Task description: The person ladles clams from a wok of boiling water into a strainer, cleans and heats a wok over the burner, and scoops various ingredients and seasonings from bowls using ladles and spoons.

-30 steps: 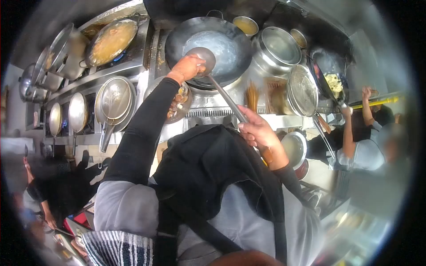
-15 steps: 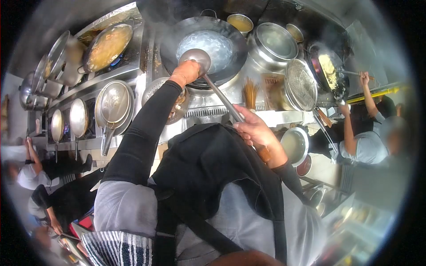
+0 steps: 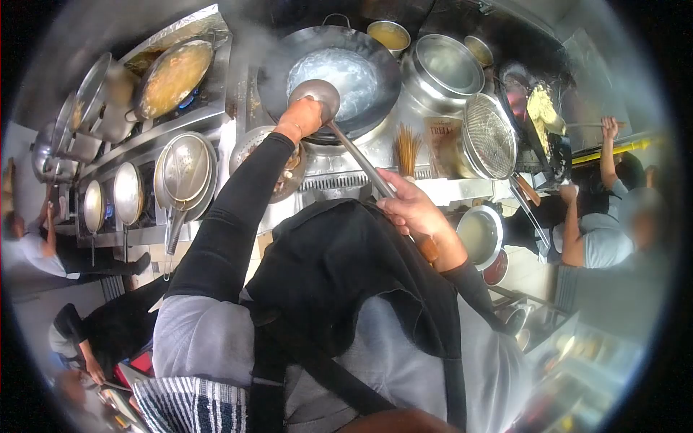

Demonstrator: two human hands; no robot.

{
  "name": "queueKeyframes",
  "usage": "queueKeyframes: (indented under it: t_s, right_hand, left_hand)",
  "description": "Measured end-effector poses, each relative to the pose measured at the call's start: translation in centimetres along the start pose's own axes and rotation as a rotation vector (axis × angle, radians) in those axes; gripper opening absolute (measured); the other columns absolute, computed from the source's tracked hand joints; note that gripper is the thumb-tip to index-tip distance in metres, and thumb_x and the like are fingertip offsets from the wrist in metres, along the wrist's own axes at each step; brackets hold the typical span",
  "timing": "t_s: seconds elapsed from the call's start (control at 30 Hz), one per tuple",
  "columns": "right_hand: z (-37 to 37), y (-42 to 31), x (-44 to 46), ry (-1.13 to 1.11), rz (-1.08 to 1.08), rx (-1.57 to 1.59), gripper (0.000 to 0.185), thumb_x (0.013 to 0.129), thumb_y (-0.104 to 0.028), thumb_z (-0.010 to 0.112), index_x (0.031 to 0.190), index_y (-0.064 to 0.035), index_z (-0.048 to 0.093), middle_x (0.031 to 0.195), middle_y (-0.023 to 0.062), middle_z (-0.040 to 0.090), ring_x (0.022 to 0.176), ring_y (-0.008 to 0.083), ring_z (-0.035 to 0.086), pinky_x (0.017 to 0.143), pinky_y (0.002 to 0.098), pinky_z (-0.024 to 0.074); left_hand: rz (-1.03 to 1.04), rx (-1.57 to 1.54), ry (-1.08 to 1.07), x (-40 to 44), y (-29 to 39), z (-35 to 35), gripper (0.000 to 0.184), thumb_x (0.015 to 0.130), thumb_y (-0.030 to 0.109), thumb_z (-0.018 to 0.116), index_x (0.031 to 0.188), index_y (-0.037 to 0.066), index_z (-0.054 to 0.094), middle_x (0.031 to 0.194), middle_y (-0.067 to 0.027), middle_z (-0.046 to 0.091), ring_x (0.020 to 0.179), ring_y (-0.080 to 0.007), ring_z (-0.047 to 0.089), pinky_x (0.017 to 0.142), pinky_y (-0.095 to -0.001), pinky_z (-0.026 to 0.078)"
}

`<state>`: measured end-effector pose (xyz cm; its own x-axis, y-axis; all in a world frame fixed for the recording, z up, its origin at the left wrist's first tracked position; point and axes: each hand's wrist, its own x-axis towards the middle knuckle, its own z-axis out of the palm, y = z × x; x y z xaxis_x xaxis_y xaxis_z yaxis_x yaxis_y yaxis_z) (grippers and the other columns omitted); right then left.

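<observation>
A long-handled ladle (image 3: 367,164) slants across in front of me. My right hand (image 3: 410,206) is closed around its handle, above an orange-brown grip end (image 3: 429,250). My left hand (image 3: 300,120) is closed against the near side of the ladle's round bowl (image 3: 319,97); its fingertips are hidden, so what it grips cannot be made out. Beyond the bowl, a large black wok (image 3: 386,79) holds steaming, whitish, bubbling liquid (image 3: 339,72). Below my left wrist, partly covered by my sleeve, sits a perforated metal bowl (image 3: 249,144) with food pieces in it.
To the right are a bamboo brush (image 3: 408,150), a lidded-looking pot (image 3: 449,65) and a wire strainer (image 3: 491,136). Farther right, a co-worker (image 3: 606,231) handles a wok with yellow food (image 3: 543,115). Several pans and strainers (image 3: 188,169) stand left, near a pan of orange food (image 3: 175,76).
My hands and the ladle have barely moved. The co-worker at right has tilted the wok, with the yellow food gathered by the utensil. A person at far left has shifted posture.
</observation>
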<state>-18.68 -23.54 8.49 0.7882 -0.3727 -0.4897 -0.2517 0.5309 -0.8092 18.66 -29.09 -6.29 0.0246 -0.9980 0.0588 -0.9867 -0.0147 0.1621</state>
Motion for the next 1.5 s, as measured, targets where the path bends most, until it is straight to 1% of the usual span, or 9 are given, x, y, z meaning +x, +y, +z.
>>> queueKeyframes:
  t_s: [0.2,0.43,0.63,0.9,1.03,1.13,1.2,1.43,1.5]
  right_hand:
    - [0.0,-0.3,0.2,0.015,0.014,-0.006,0.074,0.1,-0.004,0.059,0.165,-0.0159,0.028,0.078,-0.0024,0.053,0.054,0.0035,0.044,0.043,0.0209,0.0399]
    - [-0.1,-0.4,0.3,-0.006,0.003,0.021,0.074,0.1,-0.004,0.06,0.165,-0.0156,0.027,0.077,-0.0033,0.052,0.054,0.0032,0.045,0.043,0.0208,0.0399]
    - [0.1,-0.6,0.2,0.003,-0.013,0.015,0.074,0.1,-0.004,0.06,0.165,-0.0153,0.028,0.074,-0.0035,0.051,0.054,0.0033,0.044,0.043,0.0208,0.0396]
    - [0.0,-0.5,0.2,0.013,0.003,0.078,0.072,0.1,-0.002,0.058,0.164,-0.0157,0.03,0.077,-0.0034,0.053,0.053,0.0027,0.042,0.042,0.0196,0.0375]
    - [-0.3,0.1,0.3,0.008,0.004,0.098,0.07,0.1,-0.002,0.058,0.164,-0.0155,0.031,0.08,-0.0032,0.053,0.054,0.0022,0.042,0.042,0.0193,0.037]
    - [-0.6,0.4,0.4,0.007,-0.024,0.116,0.072,0.101,-0.004,0.061,0.165,-0.0122,0.028,0.076,-0.0046,0.052,0.053,0.0031,0.044,0.043,0.0211,0.0376]
    - [-0.9,0.7,0.4,0.031,-0.066,0.121,0.073,0.101,-0.004,0.062,0.164,-0.0119,0.028,0.073,-0.0045,0.051,0.052,0.004,0.045,0.042,0.022,0.038]
    - [-1.5,1.1,0.3,0.188,-0.111,-0.058,0.073,0.099,-0.004,0.064,0.163,-0.0092,0.03,0.067,-0.0035,0.049,0.049,0.0066,0.045,0.041,0.0252,0.0402]
    - [-1.5,1.2,0.3,0.292,-0.121,-0.101,0.073,0.099,-0.005,0.064,0.162,-0.0077,0.029,0.068,-0.0027,0.049,0.048,0.0061,0.046,0.04,0.0259,0.0389]
  left_hand:
    - [-0.041,-0.013,-0.12,0.2,0.9,-1.4,0.023,0.088,0.014,0.065,0.101,0.0,0.078,0.108,-0.0274,0.074,0.102,-0.041,0.073,0.093,-0.0466,0.058]
    - [-0.145,-0.017,-0.159,0.2,1.5,-2.7,0.028,0.085,0.013,0.067,0.108,0.0,0.075,0.11,-0.0276,0.073,0.105,-0.0412,0.072,0.095,-0.0472,0.057]
    - [-0.106,-0.27,0.172,-0.7,0.4,-2.2,0.017,0.084,0.014,0.068,0.098,0.005,0.067,0.09,-0.0187,0.074,0.089,-0.0416,0.072,0.083,-0.0483,0.057]
    - [-0.28,-0.665,0.212,-1.0,-1.2,-2.9,0.015,0.088,0.014,0.074,0.1,0.006,0.073,0.088,-0.0122,0.076,0.082,-0.0222,0.074,0.079,-0.0354,0.057]
    - [-0.242,-0.74,0.29,-1.1,-1.9,-2.6,0.016,0.086,0.015,0.075,0.096,0.003,0.072,0.089,-0.0108,0.076,0.082,-0.0219,0.073,0.08,-0.035,0.057]
    - [-0.265,-0.585,0.328,-1.6,-2.0,-2.9,0.018,0.086,0.017,0.076,0.095,0.002,0.072,0.088,-0.0111,0.075,0.082,-0.0228,0.073,0.08,-0.0355,0.057]
    - [-0.439,-0.631,0.36,-1.7,-2.1,-2.5,0.022,0.084,0.021,0.075,0.099,0.005,0.075,0.096,-0.015,0.077,0.094,-0.0336,0.074,0.087,-0.0416,0.057]
    - [-0.487,-0.562,0.277,-1.4,-2.2,-1.7,0.021,0.08,0.025,0.072,0.093,0.01,0.077,0.099,-0.0133,0.078,0.093,-0.0372,0.073,0.087,-0.0428,0.057]
    - [-0.624,-0.627,-0.018,0.1,-2.7,-1.5,0.026,0.078,0.029,0.073,0.092,0.008,0.079,0.1,-0.0176,0.078,0.097,-0.0397,0.073,0.09,-0.0433,0.057]
